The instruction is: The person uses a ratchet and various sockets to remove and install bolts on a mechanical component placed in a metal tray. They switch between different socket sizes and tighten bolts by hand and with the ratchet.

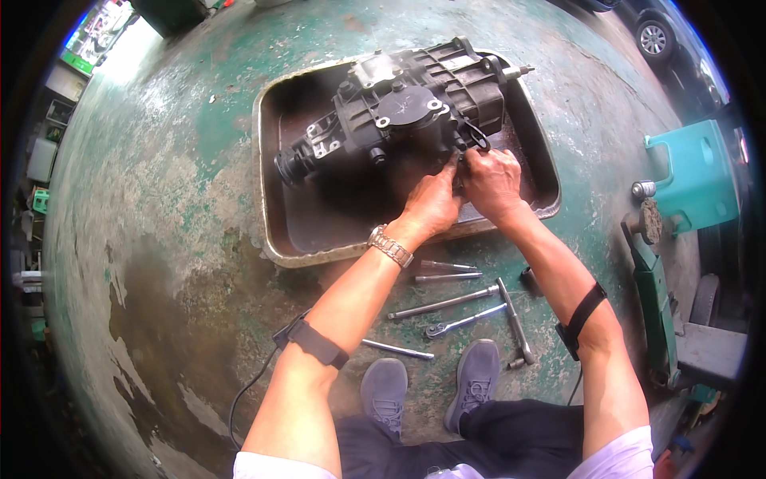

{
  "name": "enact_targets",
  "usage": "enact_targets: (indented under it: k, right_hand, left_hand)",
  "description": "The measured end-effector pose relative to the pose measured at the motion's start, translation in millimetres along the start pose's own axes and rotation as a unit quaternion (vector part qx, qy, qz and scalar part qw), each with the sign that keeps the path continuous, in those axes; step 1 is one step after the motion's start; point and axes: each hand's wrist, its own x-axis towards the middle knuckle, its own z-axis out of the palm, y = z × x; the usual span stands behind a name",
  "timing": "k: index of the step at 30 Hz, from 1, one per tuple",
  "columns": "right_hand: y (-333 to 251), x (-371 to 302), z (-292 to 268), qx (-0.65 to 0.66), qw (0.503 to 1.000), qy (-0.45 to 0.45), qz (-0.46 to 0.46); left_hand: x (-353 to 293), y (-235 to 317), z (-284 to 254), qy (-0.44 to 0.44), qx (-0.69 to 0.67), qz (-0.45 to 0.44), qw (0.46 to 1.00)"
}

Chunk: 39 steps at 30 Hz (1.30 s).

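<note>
A worn green-painted floor (179, 172) forms the ground of the scene. On it stands a broad, dark metal tray (307, 225) with a pale rim, directly before the person. Within the tray lies the largest worked part, a dark gearbox-like housing (411, 100), set obliquely, its narrower end toward the left. The step in hand appears to be close two-handed work at the housing's near side, right of its round cover (403, 108); the next move seems to call for fine finger control there, with the heavy casting kept from shifting. Both forearms reach forward from the lower edge and converge at this spot. The left hand (433, 195) comes in from the left, wrist low, its index finger extended toward the housing; the remaining fingers are largely hidden, and whether they pinch anything cannot be told. The right hand (493, 182), just beside it, is back uppermost with its fingers curled inward; what lies beneath the fingertips is likewise concealed. A black loop (477, 136) rises immediately beyond the right knuckles. Between tray and shoes lie a long bar (443, 303), a ratchet handle (471, 319) and a small socket (516, 363).
</note>
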Motion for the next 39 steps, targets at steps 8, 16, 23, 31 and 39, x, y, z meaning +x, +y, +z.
enact_targets:
  k: [8, 16, 23, 31, 39]
  right_hand:
    - [-1.7, -0.3, -6.0, -0.014, 1.000, -0.008, 0.006]
    - [-0.3, -1.6, -5.9, 0.009, 1.000, 0.001, 0.004]
    - [0.4, -0.4, -6.1, -0.002, 1.000, -0.026, -0.007]
    - [-1.6, -1.4, -3.8, 0.002, 1.000, 0.005, 0.022]
    - [4.6, -0.2, -1.6, -0.009, 1.000, -0.020, -0.017]
  left_hand:
    - [0.3, 2.9, -8.1, -0.014, 0.021, -0.029, 0.999]
    - [-1.4, 6.3, -9.0, -0.012, 0.032, -0.030, 0.999]
    - [-0.6, 8.5, -10.2, -0.014, 0.024, -0.038, 0.999]
    - [0.3, 1.8, -7.6, -0.001, 0.026, -0.015, 1.000]
    - [1.2, -3.2, -5.8, -0.001, 0.008, -0.010, 1.000]
